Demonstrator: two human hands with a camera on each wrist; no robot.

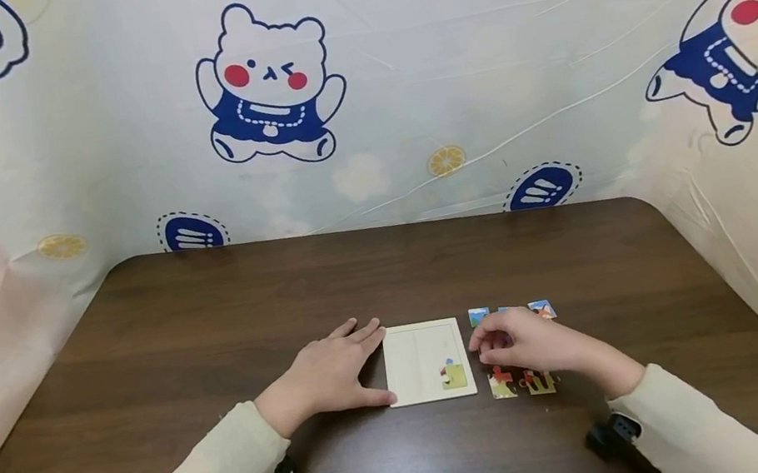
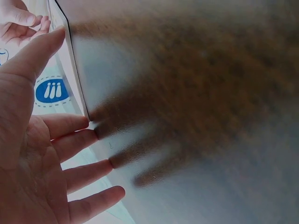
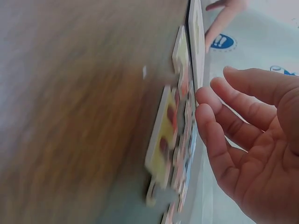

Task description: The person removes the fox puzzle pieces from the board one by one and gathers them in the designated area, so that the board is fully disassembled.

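Observation:
A pale, square puzzle tray (image 1: 412, 362) lies on the table with one jigsaw piece (image 1: 455, 376) in its lower right corner. My left hand (image 1: 338, 370) is spread at the tray's left side, thumb and fingertips touching its edge. To the right of the tray, my right hand (image 1: 529, 337) hovers over loose jigsaw pieces (image 1: 503, 388), its fingers loosely bent and nothing seen between them. The right wrist view shows those fingers (image 3: 217, 133) apart from a yellow and red piece (image 3: 159, 144). Some pieces are hidden beneath the right hand in the head view.
The brown wooden table (image 1: 246, 302) reaches back to a patterned cloth (image 1: 400, 97) that also hangs at both sides. More pieces with blue parts (image 1: 478, 316) lie beyond the right hand. Dark wrist devices (image 1: 612, 436) sit at the sleeves.

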